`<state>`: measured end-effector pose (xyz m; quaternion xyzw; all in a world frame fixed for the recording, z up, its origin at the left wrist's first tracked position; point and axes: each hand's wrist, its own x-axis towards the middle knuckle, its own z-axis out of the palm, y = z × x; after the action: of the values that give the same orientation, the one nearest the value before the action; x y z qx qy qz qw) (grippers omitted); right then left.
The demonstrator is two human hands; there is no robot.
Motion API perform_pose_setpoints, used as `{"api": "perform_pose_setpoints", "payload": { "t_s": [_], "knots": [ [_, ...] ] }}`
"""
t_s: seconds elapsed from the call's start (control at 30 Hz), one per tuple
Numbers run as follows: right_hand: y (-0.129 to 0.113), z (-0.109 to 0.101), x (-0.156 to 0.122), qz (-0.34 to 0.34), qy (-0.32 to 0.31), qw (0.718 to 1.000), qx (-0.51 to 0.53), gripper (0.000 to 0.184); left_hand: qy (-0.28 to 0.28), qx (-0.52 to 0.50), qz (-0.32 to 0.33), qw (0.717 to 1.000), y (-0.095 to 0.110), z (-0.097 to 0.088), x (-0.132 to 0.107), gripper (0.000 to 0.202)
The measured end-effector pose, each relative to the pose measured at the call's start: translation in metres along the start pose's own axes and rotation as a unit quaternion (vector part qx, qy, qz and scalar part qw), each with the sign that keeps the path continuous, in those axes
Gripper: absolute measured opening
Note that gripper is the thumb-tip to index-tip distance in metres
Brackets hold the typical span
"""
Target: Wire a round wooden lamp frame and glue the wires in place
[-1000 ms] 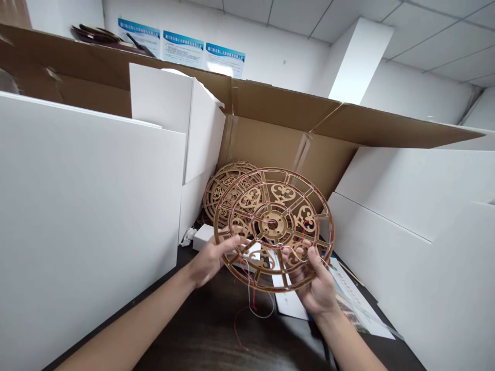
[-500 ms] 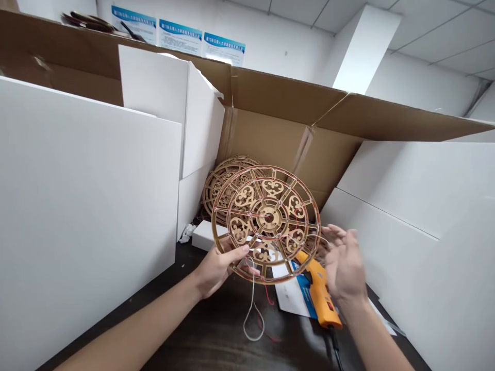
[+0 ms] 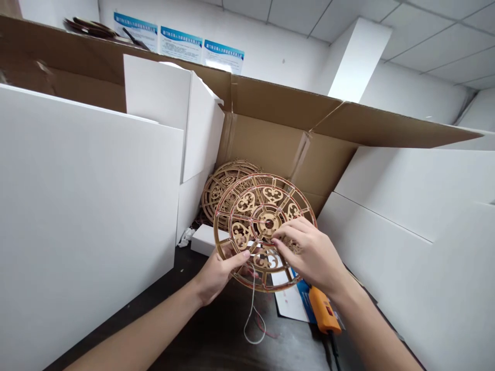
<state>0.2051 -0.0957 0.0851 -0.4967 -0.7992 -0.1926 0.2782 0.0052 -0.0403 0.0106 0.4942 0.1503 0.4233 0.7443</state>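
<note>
Left fingers [image 3: 236,261] pinch the openwork disc [image 3: 261,224] by its lower-left rim; grip lightly, supporting it evenly. Right fingers [image 3: 294,233] bunch over its middle, their hold unclear; leave the white cord [image 3: 253,289] below the left fingers unsnagged.

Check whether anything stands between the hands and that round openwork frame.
Nothing visible does. The left hand grips the lower-left rim of the frame; the right hand has its fingertips over the front, near the hub. The orange tool lies below the right forearm, not between.
</note>
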Motion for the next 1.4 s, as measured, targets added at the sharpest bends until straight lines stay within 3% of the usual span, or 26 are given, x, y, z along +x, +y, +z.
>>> {"api": "perform_pose_setpoints", "payload": {
  "t_s": [0.3, 0.5, 0.73, 1.1, 1.27, 1.4],
  "knots": [
    [0.007, -0.008, 0.006, -0.046, -0.091, 0.993, -0.061, 0.005, -0.013, 0.004, 0.018, 1.000, 0.000, -0.001, -0.001, 0.038],
    [-0.009, -0.008, 0.016, -0.090, -0.130, 0.973, -0.166, 0.012, -0.016, 0.026, 0.017, 0.999, 0.002, -0.003, -0.001, 0.038],
    [-0.021, -0.005, 0.020, -0.091, -0.142, 0.956, -0.239, 0.017, -0.029, 0.050, 0.018, 0.998, 0.009, -0.002, -0.002, 0.037],
    [-0.015, 0.015, 0.028, -0.117, -0.159, 0.958, -0.207, 0.019, 0.001, 0.074, 0.003, 0.997, 0.001, -0.017, 0.005, 0.049],
    [-0.002, 0.041, 0.024, -0.099, -0.138, 0.969, -0.177, 0.019, 0.019, 0.089, -0.017, 0.996, -0.003, -0.029, 0.011, 0.048],
    [0.006, 0.045, 0.021, -0.087, -0.135, 0.977, -0.139, 0.020, 0.041, 0.084, -0.040, 0.995, -0.010, -0.034, 0.015, 0.040]
  ]
}}
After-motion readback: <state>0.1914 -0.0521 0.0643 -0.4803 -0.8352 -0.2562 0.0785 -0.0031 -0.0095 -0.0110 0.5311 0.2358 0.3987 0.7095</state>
